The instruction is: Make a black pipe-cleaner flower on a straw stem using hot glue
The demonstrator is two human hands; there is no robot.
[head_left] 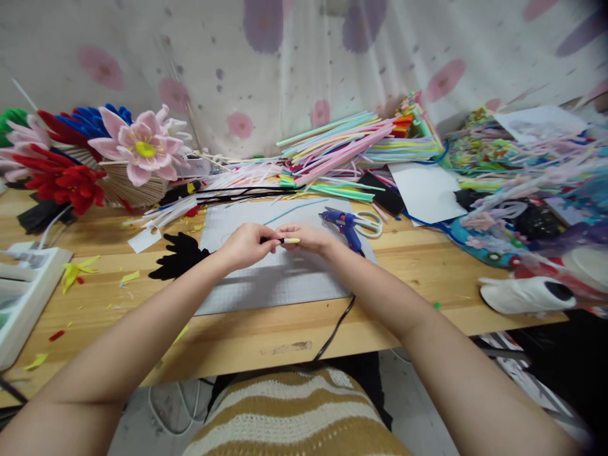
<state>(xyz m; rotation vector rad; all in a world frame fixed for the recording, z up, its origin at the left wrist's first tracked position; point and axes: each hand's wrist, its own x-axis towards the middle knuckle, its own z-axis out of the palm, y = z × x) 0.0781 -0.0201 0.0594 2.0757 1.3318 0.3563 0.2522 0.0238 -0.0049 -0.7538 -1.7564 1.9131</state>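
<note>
Yellow-tipped thin black stem [284, 240] lies crosswise between my hands: left hand [244, 246] pinches its dark end, right hand [308, 237] fingers closed on the yellow end.

One head-worn view looks forward and down, close over the bench [427, 266], facing the curtain [304, 63] behind it.
</note>
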